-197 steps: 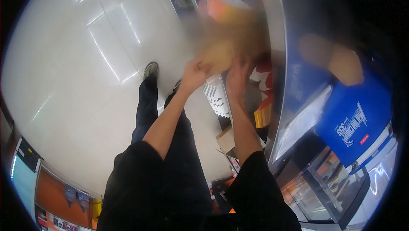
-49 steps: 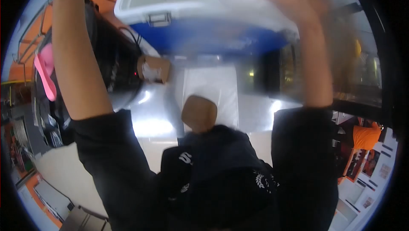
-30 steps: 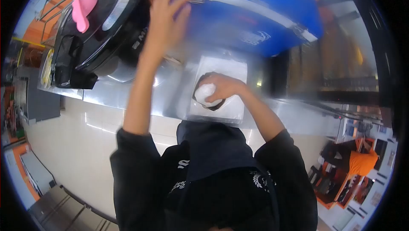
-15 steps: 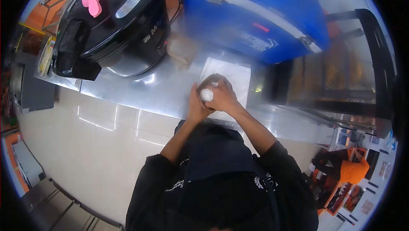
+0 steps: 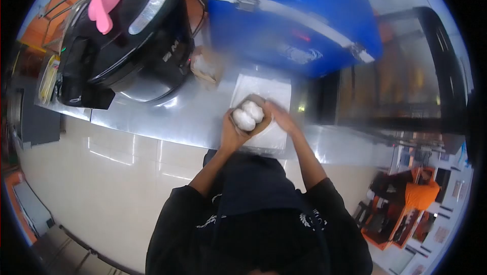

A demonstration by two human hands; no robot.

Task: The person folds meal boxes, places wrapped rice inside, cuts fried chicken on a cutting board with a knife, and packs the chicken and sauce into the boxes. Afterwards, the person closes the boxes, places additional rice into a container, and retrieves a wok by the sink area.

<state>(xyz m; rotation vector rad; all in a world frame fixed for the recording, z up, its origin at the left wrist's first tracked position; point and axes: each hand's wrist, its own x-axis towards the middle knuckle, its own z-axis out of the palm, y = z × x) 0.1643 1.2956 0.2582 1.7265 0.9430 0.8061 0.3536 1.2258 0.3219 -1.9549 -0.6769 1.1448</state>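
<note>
A small brown paper box with two white wrapped bundles inside is held above the counter, close to my body. My left hand is wrapped round its left side. My right hand is at the box's right side, fingers stretched out and touching or nearly touching its edge. Beneath the box lies a stack of white sheets on the metal counter. Another brown paper container with something white in it stands behind, to the left.
A black cooker with a pink scoop on its lid stands at the left. Behind the counter is a closed blue cooler box. At the right is a glass display case. A person in orange is far right.
The cooler's lid has come down. Both white bundles now show in the box, which my left hand has taken hold of. My right hand has come off the bundles to the box's right side.
</note>
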